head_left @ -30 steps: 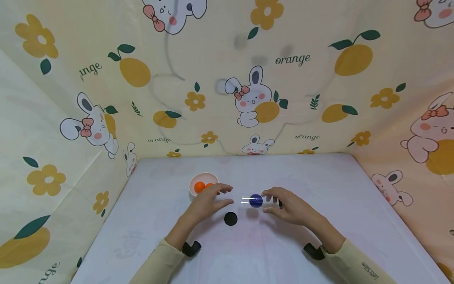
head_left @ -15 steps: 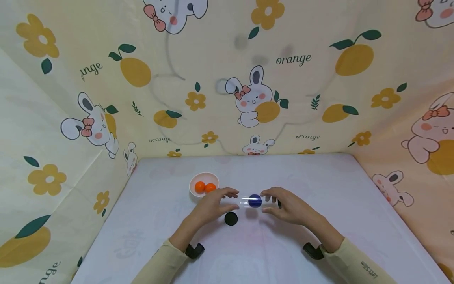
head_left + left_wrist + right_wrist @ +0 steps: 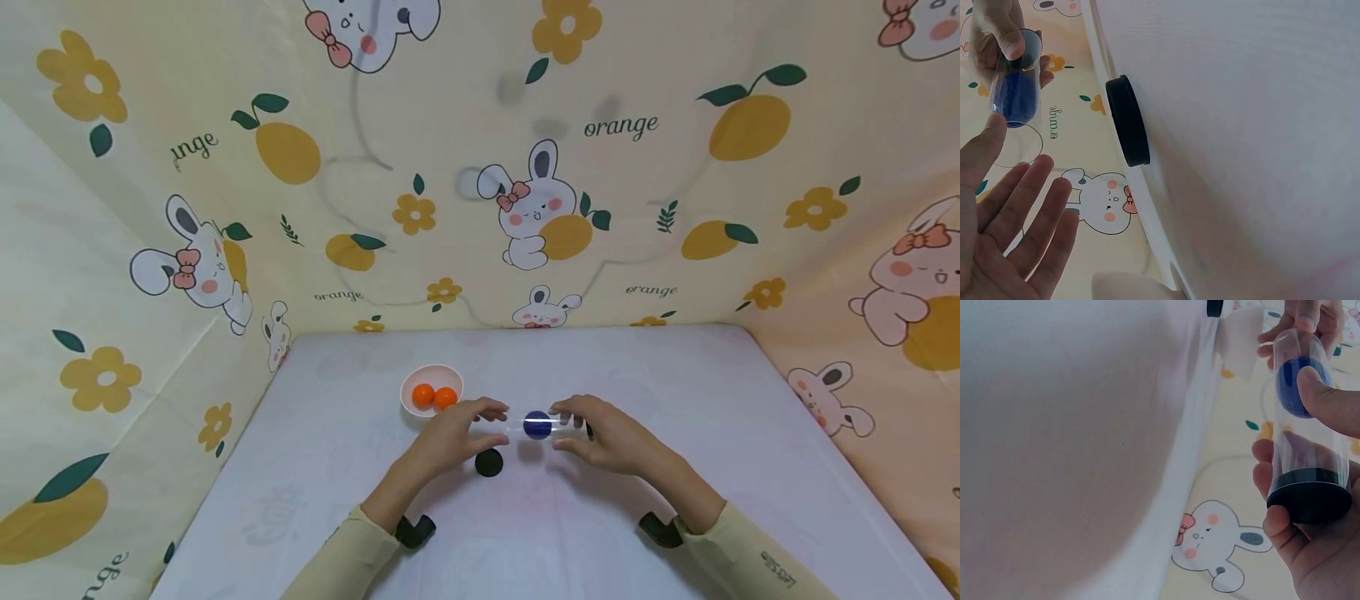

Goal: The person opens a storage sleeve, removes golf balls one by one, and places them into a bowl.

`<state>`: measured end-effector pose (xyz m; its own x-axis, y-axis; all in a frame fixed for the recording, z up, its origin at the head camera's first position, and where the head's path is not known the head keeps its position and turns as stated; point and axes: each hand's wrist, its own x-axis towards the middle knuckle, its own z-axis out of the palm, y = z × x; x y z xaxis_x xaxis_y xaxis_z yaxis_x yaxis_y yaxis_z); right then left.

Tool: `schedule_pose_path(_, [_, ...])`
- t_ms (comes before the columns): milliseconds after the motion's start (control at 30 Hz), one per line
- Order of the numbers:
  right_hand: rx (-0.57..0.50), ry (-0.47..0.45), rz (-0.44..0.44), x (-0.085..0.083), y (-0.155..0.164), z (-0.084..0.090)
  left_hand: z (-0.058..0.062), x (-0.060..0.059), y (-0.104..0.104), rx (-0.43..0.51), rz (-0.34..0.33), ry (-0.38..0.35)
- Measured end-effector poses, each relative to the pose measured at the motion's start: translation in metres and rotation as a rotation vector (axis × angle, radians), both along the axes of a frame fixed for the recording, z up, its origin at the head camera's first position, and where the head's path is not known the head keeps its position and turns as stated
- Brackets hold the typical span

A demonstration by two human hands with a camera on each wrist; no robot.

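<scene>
A clear tube (image 3: pixel 1307 434) lies level above the table, gripped by my right hand (image 3: pixel 607 433). A black cap (image 3: pixel 1310 497) closes its right end, against my right palm and fingers. Inside sits a blue ball (image 3: pixel 537 425), with my right thumb (image 3: pixel 1329 403) across the tube's wall there. At the tube's left end is my left hand (image 3: pixel 453 433), thumb and fingers parted and fairly straight on either side of the rim; whether they touch it is hard to tell. A loose black cap (image 3: pixel 489 462) lies on the table just below the left hand.
A pale pink bowl (image 3: pixel 411 408) holding two orange balls (image 3: pixel 423 395) stands behind my left hand. The white-covered table (image 3: pixel 637 358) meets a printed cloth backdrop (image 3: pixel 450 125) at the back and sides. A black wrist-worn device (image 3: pixel 660 530) sits on each wrist.
My left hand has moved right to the tube's end, uncovering the second orange ball in the bowl. The tube with the blue ball has shifted slightly left. The right hand has barely moved.
</scene>
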<state>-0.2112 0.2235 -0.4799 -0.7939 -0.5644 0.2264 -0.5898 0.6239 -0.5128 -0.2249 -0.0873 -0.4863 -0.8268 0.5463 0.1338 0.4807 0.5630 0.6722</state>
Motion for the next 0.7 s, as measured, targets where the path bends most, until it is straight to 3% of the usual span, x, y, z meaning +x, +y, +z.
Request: schedule_pose_path(700, [0.075,0.011,-0.036,0.0014,-0.0015,0.0036,-0.0021,-0.0012,0.0019,-0.014,-0.004,0.004])
